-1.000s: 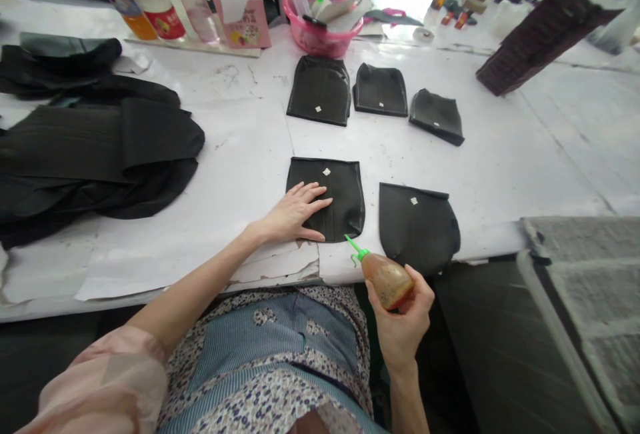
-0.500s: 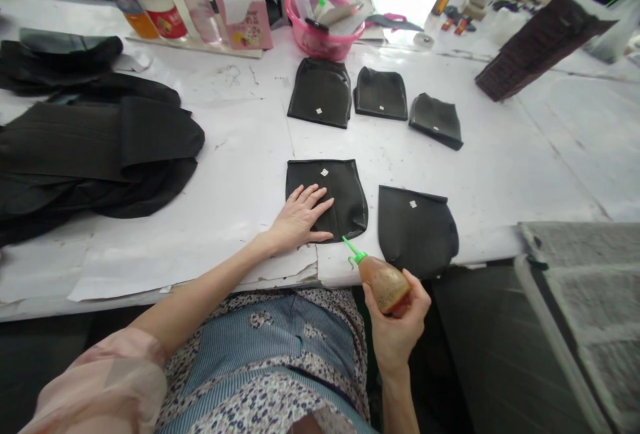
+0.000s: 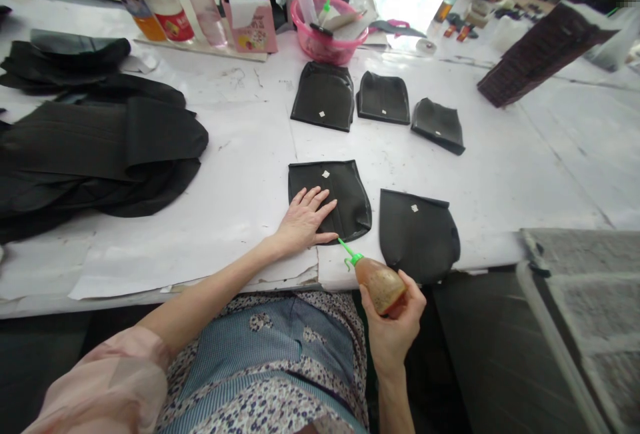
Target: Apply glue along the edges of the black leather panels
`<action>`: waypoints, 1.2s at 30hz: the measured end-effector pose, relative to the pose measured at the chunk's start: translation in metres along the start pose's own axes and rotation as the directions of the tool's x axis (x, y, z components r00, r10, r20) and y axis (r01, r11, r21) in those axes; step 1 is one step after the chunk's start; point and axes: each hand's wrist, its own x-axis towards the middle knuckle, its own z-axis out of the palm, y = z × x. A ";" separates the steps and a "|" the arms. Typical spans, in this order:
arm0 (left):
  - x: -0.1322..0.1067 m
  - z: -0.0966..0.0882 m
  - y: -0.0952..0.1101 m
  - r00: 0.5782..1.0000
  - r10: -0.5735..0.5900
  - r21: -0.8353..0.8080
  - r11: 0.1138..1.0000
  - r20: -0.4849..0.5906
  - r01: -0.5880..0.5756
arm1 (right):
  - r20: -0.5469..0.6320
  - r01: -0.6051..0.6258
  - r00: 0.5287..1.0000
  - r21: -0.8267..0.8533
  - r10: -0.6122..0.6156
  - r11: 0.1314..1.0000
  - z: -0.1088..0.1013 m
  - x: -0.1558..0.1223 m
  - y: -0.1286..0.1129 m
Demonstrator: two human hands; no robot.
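My left hand (image 3: 306, 222) lies flat with fingers spread on a black fabric piece (image 3: 347, 197) that carries a small white diamond mark. In my right hand (image 3: 395, 327) is a squeeze glue bottle (image 3: 379, 284) with amber contents and a thin green nozzle. The nozzle tip is at the near edge of the fabric piece, close to my left thumb. Just right of it rests a second black piece (image 3: 419, 237) with a similar mark. Farther back lie three more black pieces, one large (image 3: 323, 95), one mid-sized (image 3: 383, 96) and one small (image 3: 438, 124).
Black fabric (image 3: 90, 147) is heaped at the left. Along the back stand bottles, a pink tissue box (image 3: 257, 27) and a pink basin (image 3: 327, 47) of tools. A dark tall block (image 3: 540, 54) leans at the right. A grey padded surface (image 3: 590, 287) adjoins the table's near right.
The glue bottle in my right hand has shifted slightly left, its nozzle tip moving along the near edge toward my left thumb. My left hand stays on the fabric piece.
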 end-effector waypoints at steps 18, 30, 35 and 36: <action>-0.004 -0.010 -0.038 0.978 0.199 -0.199 0.963 0.060 -0.183 | 0.037 0.017 0.999 0.036 -0.019 0.999 0.007 -0.008 0.000; 0.001 -0.010 -0.057 0.951 0.304 -0.332 0.904 0.056 -0.269 | 0.078 0.014 0.997 0.047 -0.017 0.999 0.013 -0.012 -0.006; 0.000 -0.006 -0.056 0.955 0.294 -0.344 0.900 0.027 -0.267 | 0.097 0.093 0.990 0.052 -0.097 0.994 0.021 -0.013 -0.011; 0.000 -0.005 -0.056 0.957 0.291 -0.345 0.901 0.024 -0.265 | 0.097 0.103 0.989 0.053 -0.108 0.993 0.021 -0.013 -0.012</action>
